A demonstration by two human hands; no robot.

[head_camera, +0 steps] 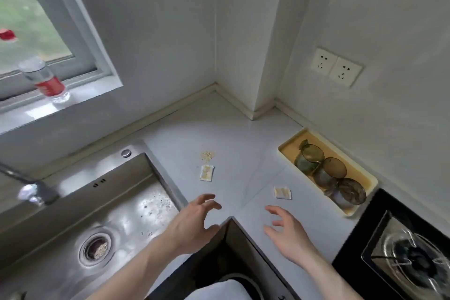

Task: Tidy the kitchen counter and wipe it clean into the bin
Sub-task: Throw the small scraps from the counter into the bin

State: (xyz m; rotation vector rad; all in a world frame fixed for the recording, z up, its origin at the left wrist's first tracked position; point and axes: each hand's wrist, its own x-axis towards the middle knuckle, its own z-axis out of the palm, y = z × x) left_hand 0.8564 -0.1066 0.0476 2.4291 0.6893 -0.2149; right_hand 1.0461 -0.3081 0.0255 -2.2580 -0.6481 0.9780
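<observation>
Head view: both hands hover over the inner corner of the pale counter [243,129], neither touching anything. On the left hand [192,224] the fingers [207,198] are spread and lightly curved, holding nothing; on the right hand [289,234] the fingers [274,210] are likewise apart and empty.

Three bits of mess lie on the counter ahead. A small pile of crumbs [207,156] sits farthest back, with a small opened sachet [206,172] just in front of it and nearly touching. A second sachet [282,192] lies flat to the right, near the right fingertips and just beside the yellow tray [287,147]. That tray holds three tinted glass cups [330,173] lying close together.

Both sachets look thin, flat and very light, probably paper or film, soft enough to crumple. Lying flush on a smooth top, each is likely best taken by pinching a raised edge or corner, or by sliding it to the counter edge first. The crumbs are loose and dry-looking; pinching would scatter them, so sweeping with a cloth or the side of a hand suits better. The glass cups are fragile and likely slippery, so sweeping near the tray calls for care.

To the left is a steel sink [73,238] with debris in its drain strainer; a gas hob [401,251] sits at the right. No cloth shows, and the round dark rim at the bottom edge may be the bin, though I cannot tell.
</observation>
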